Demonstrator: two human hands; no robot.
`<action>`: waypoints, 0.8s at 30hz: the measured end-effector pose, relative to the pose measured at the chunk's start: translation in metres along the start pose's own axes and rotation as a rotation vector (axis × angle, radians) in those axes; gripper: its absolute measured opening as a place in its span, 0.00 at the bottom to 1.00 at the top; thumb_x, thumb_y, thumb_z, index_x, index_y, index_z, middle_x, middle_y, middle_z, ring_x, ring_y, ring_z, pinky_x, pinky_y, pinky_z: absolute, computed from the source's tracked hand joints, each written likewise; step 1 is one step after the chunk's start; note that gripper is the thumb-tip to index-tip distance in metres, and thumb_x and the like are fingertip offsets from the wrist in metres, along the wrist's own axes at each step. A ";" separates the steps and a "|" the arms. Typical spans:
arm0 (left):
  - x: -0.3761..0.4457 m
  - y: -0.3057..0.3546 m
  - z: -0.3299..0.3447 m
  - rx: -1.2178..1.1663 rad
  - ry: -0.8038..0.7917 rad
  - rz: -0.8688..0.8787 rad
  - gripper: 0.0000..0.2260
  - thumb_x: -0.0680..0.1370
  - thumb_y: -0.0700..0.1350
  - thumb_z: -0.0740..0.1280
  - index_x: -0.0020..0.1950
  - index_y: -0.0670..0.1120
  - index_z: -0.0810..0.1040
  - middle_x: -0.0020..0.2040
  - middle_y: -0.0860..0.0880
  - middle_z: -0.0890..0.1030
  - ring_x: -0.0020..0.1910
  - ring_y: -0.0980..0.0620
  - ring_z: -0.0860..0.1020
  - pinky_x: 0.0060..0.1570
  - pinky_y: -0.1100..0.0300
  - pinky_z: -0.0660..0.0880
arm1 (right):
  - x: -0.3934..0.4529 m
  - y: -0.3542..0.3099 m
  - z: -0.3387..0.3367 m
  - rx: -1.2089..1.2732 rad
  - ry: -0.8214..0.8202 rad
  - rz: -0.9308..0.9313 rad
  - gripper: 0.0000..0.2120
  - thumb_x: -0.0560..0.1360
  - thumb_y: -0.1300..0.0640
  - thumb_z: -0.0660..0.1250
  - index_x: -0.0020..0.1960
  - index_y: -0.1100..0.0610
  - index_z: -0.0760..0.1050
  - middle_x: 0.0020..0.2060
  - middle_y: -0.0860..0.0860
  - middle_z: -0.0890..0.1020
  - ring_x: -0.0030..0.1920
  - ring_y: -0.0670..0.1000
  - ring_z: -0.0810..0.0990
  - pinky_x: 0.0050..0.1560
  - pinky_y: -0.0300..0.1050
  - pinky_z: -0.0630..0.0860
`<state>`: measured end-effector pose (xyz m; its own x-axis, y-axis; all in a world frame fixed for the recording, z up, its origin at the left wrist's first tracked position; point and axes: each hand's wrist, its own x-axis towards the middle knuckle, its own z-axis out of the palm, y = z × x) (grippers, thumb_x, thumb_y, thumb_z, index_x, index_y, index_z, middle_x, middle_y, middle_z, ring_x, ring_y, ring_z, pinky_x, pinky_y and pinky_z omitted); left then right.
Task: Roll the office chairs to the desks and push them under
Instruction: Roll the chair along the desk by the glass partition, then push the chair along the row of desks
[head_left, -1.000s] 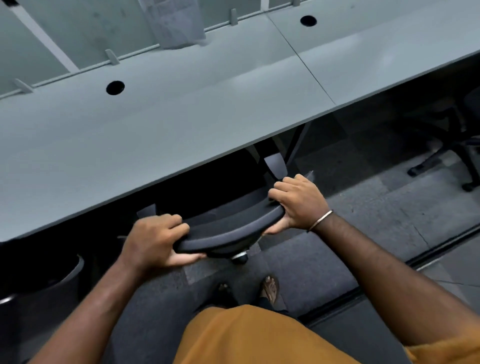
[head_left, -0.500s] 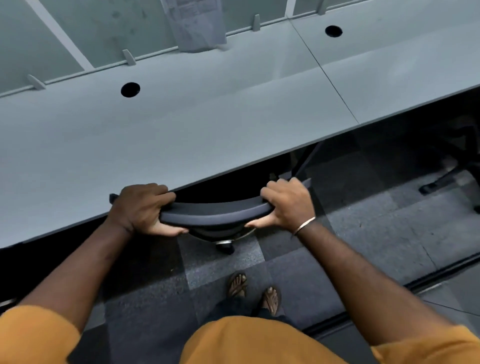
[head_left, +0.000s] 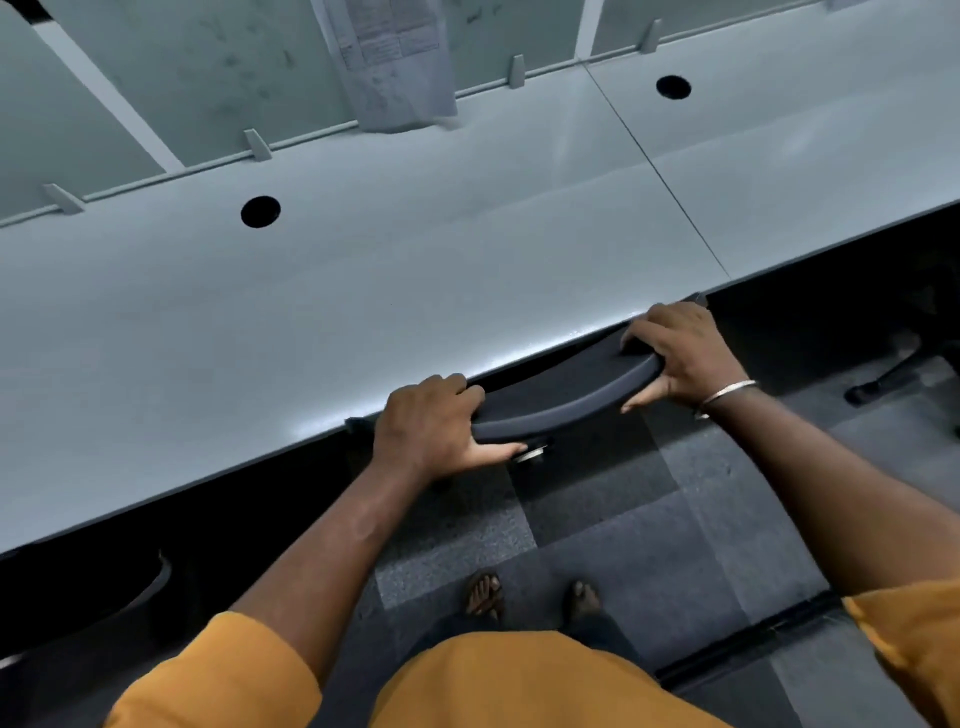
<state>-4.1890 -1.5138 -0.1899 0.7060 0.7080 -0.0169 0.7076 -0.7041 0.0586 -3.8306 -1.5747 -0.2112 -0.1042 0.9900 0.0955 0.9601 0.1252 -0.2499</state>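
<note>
Both hands — left hand (head_left: 434, 423), right hand (head_left: 680, 353) — grip the chair back (head_left: 561, 397), lying crosswise, touching the desk (head_left: 363, 312) edge at centre frame.

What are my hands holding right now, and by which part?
Both hands grip the office chair by the top edge of its backrest: the left hand at the left end, the right hand at the right end, at the desk edge.

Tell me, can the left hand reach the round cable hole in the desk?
Probably yes: the desk between left hand and cable hole is bare, but it must release the chair backrest first.
</note>
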 end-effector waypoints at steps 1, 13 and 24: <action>0.006 0.007 0.000 -0.004 -0.008 0.002 0.35 0.66 0.85 0.54 0.42 0.53 0.73 0.39 0.55 0.73 0.38 0.49 0.76 0.32 0.58 0.66 | -0.001 0.008 -0.005 -0.009 -0.014 0.014 0.47 0.57 0.12 0.59 0.52 0.50 0.80 0.47 0.50 0.77 0.46 0.56 0.76 0.52 0.53 0.69; 0.019 0.025 0.000 -0.016 -0.076 -0.027 0.33 0.68 0.84 0.57 0.52 0.58 0.78 0.46 0.58 0.77 0.46 0.52 0.79 0.37 0.56 0.75 | -0.030 0.025 -0.004 0.210 -0.021 0.236 0.61 0.55 0.15 0.66 0.79 0.49 0.65 0.82 0.58 0.57 0.83 0.64 0.45 0.79 0.71 0.49; 0.015 0.236 0.023 -0.250 0.105 0.015 0.40 0.75 0.49 0.73 0.84 0.49 0.58 0.86 0.47 0.50 0.85 0.46 0.47 0.80 0.40 0.54 | -0.181 0.057 0.008 0.536 -0.107 0.385 0.44 0.79 0.43 0.70 0.85 0.43 0.45 0.83 0.41 0.40 0.83 0.45 0.47 0.80 0.49 0.58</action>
<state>-4.0107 -1.6702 -0.1995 0.7002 0.7084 0.0887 0.6585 -0.6888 0.3033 -3.7595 -1.7459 -0.2508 0.1686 0.9682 -0.1850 0.6752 -0.2501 -0.6939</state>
